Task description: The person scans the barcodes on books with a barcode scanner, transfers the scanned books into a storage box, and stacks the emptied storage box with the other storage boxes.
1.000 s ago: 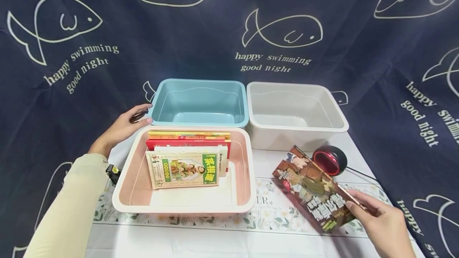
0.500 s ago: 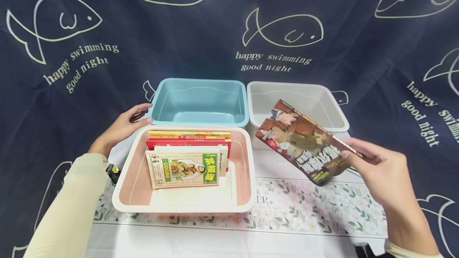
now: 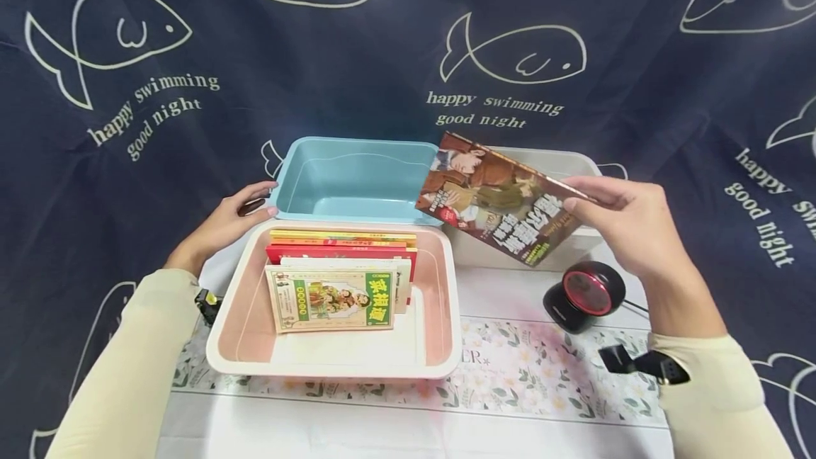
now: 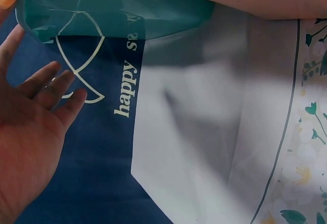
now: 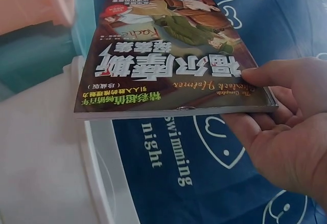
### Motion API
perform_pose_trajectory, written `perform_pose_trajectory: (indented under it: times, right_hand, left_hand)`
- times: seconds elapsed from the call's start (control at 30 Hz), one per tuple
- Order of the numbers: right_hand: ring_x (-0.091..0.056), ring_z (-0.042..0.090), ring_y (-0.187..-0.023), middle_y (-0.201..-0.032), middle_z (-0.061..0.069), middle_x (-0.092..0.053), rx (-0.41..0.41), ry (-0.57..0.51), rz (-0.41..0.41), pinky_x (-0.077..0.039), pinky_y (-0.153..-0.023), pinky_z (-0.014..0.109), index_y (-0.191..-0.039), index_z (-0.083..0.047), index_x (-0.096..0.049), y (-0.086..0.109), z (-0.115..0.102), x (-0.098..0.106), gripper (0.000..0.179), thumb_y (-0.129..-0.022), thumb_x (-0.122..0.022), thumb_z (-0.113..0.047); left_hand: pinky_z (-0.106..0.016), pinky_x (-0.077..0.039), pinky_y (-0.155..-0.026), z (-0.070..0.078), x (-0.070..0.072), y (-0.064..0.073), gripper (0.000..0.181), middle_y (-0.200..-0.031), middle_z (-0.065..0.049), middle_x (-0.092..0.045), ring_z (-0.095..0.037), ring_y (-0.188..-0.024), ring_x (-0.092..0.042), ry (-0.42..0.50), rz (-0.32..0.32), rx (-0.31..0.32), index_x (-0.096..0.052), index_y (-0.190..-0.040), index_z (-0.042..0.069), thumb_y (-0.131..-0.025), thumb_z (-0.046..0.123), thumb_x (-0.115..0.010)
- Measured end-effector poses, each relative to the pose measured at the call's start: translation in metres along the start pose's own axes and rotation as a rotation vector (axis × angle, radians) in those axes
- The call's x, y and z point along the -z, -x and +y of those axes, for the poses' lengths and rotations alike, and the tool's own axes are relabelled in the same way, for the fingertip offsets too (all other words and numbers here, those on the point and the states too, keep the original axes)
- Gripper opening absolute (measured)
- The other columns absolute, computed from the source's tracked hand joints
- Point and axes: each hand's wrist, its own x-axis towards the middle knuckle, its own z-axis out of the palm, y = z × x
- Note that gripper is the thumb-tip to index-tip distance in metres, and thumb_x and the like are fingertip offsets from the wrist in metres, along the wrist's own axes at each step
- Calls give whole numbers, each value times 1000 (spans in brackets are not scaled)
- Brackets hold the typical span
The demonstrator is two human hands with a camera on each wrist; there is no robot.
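Note:
My right hand point(image 3: 627, 222) pinches a brown paperback book point(image 3: 497, 197) by its corner, thumb on the front cover and fingers beneath. The book is tilted, overlapping the grey bin point(image 3: 529, 253) and the right end of the blue bin point(image 3: 357, 214) in the head view. In the right wrist view the book point(image 5: 168, 55) shows its illustrated cover and bottom edge. My left hand point(image 3: 223, 225) rests at the left rim of the blue bin, fingers loosely extended. The left wrist view shows that hand point(image 4: 36, 116) with fingers spread, below the bin's side.
In front of the blue bin stands a pink bin point(image 3: 242, 331) holding several upright books point(image 3: 334, 299). A black round device with a red ring point(image 3: 586, 296) sits on the table at right, its cable running back. A dark fish-print curtain point(image 3: 357, 62) hangs behind.
My right hand has lifted the book from the table's right side, up and leftward to above the bins. The left hand has stayed at the blue bin's rim.

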Motion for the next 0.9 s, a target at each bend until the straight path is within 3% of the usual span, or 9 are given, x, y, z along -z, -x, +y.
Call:
perform_pose_trajectory:
  times: [0.27, 0.57, 0.9]
  right_hand:
    - [-72, 10, -80, -94, -4, -77, 46, -199, -79, -57, -75, 21, -115, 2, -74, -36, -15, -23, 25, -90, -73, 1]
    - [-71, 16, -82, -96, 5, -76, 66, -352, -163, -58, -77, 27, -110, 5, -74, -83, -31, -74, 24, -87, -69, 10]
    - [-69, 19, -90, -105, 15, -74, 58, -367, -253, -57, -83, 32, -112, 6, -73, -114, -52, -132, 25, -88, -66, 10]
  left_hand:
    - [-58, -29, -114, 2, -2, -1, 63, -156, -25, -37, -46, -142, -35, 31, 4, -24, -35, -156, 6, -101, 16, -63]
    - [-60, -29, -113, 1, -3, 1, 64, -156, -26, -36, -48, -142, -35, 43, -5, -19, -33, -157, 7, -101, 17, -63]
    - [-61, -29, -113, 1, -2, -1, 65, -155, -27, -37, -49, -141, -36, 40, -7, -8, -33, -157, 7, -101, 19, -63]
